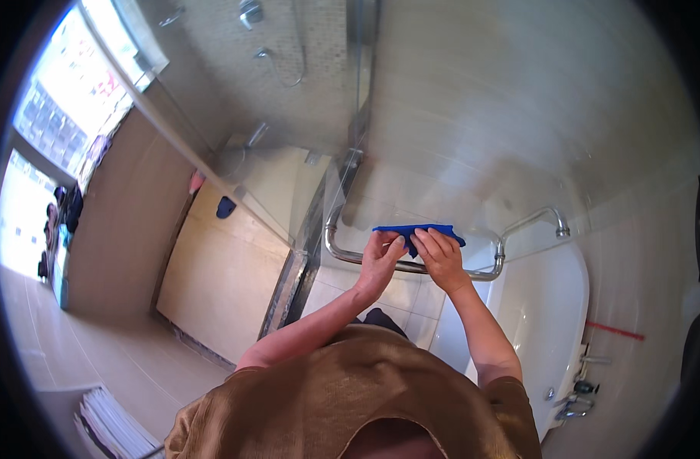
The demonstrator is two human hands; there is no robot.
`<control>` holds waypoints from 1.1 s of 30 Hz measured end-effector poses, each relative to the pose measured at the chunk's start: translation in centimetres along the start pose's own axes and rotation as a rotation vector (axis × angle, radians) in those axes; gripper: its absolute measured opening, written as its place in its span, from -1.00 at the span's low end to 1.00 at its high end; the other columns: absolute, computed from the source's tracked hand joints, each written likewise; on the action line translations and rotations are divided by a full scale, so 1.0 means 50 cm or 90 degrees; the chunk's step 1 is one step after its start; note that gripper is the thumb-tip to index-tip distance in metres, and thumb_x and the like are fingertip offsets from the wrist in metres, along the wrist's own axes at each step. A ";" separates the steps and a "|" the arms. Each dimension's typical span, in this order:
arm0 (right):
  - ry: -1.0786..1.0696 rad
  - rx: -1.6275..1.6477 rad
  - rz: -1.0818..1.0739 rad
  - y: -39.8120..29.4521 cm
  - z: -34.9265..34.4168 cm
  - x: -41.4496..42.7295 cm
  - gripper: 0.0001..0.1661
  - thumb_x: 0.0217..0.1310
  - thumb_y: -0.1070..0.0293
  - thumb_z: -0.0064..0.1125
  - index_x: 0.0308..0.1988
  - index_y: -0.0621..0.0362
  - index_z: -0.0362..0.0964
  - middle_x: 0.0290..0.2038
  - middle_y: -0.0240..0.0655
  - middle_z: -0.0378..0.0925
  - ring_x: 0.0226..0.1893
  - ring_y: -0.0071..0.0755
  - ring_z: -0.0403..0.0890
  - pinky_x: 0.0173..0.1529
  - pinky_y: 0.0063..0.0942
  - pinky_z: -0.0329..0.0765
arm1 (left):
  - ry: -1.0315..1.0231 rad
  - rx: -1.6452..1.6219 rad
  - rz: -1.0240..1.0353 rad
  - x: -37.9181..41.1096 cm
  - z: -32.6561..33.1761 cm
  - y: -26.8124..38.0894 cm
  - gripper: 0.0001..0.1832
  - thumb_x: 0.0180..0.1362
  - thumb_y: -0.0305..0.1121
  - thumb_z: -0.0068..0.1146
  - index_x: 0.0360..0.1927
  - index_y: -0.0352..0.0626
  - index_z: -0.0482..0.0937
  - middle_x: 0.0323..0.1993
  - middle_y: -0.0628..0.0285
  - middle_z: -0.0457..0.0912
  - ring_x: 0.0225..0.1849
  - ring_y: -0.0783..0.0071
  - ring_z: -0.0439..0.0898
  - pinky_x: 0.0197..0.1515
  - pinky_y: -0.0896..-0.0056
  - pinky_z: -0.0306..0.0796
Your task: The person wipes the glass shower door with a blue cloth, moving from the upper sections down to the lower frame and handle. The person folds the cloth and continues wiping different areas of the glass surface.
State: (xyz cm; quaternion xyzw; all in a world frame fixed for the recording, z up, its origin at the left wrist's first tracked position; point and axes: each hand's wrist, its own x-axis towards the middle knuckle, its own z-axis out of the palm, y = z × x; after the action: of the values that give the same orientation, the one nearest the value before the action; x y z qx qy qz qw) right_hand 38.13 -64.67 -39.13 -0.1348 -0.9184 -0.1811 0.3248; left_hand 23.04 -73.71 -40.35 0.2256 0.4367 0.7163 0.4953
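Note:
Both my hands hold a folded blue cloth (420, 230) against or just before a glass shower panel. My left hand (382, 255) pinches the cloth's left part between thumb and fingers. On its right part my right hand (439, 257) lies with bent fingers, and a corner of cloth hangs down between the hands. A curved chrome handle bar (344, 254) runs across behind my wrists. The glass looks hazy in places. Whether the cloth touches the glass, I cannot tell.
A white bathtub (548, 298) with chrome taps (576, 404) lies at the right. To the left are a tan shower floor (224, 275), a dark blue slipper (226, 207) and a metal-framed threshold (287, 287). A window ledge (63, 269) holds several items.

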 end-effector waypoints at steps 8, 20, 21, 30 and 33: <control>-0.042 0.134 -0.160 -0.086 0.101 0.179 -0.45 0.17 0.26 0.14 0.15 0.23 0.43 0.34 -0.45 0.31 0.37 -0.55 0.22 0.33 -0.49 0.26 | 0.221 0.098 0.068 0.018 -0.123 0.040 -0.72 0.33 -0.30 0.11 0.02 -0.20 0.40 -0.07 0.27 0.53 -0.07 0.52 0.54 -0.08 0.48 0.46; -0.055 0.036 -0.163 -0.066 0.071 0.143 -0.59 0.20 0.36 0.09 0.08 0.06 0.50 0.35 -0.57 0.32 0.35 -0.58 0.28 0.35 -0.51 0.15 | 0.274 0.192 0.107 0.028 -0.073 0.034 -0.70 0.19 -0.53 0.14 -0.05 -0.27 0.32 -0.16 0.18 0.49 -0.10 0.41 0.50 -0.02 0.35 0.43; -0.069 0.041 -0.169 -0.069 0.076 0.153 -0.58 0.21 0.36 0.08 0.09 0.06 0.49 0.35 -0.57 0.31 0.35 -0.58 0.28 0.36 -0.51 0.15 | 0.270 0.184 0.109 0.031 -0.083 0.037 -0.70 0.19 -0.54 0.14 -0.05 -0.27 0.33 -0.17 0.18 0.49 -0.10 0.40 0.51 -0.02 0.36 0.43; -0.213 0.435 -0.130 -0.200 0.201 0.325 -0.34 0.19 0.52 0.00 0.31 0.22 0.21 0.39 -0.35 0.21 0.38 -0.43 0.24 0.46 -0.47 0.15 | 0.379 0.127 0.096 0.098 -0.309 0.071 -0.73 0.23 -0.49 0.09 -0.01 -0.23 0.39 -0.14 0.21 0.55 -0.13 0.47 0.54 -0.14 0.43 0.48; -0.176 0.305 -0.178 -0.217 0.221 0.330 -0.35 0.17 0.51 0.00 0.29 0.24 0.25 0.39 -0.38 0.22 0.37 -0.47 0.26 0.44 -0.49 0.15 | 0.358 0.066 0.017 0.085 -0.311 0.121 -0.70 0.18 -0.52 0.09 -0.02 -0.24 0.37 -0.12 0.19 0.54 -0.12 0.42 0.54 -0.11 0.38 0.48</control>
State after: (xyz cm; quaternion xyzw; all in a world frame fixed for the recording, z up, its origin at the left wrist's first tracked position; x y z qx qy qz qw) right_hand 15.73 -67.62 -39.14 0.0502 -0.9801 0.0177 0.1915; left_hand 6.49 -76.90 -43.73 0.0489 0.5900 0.7340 0.3329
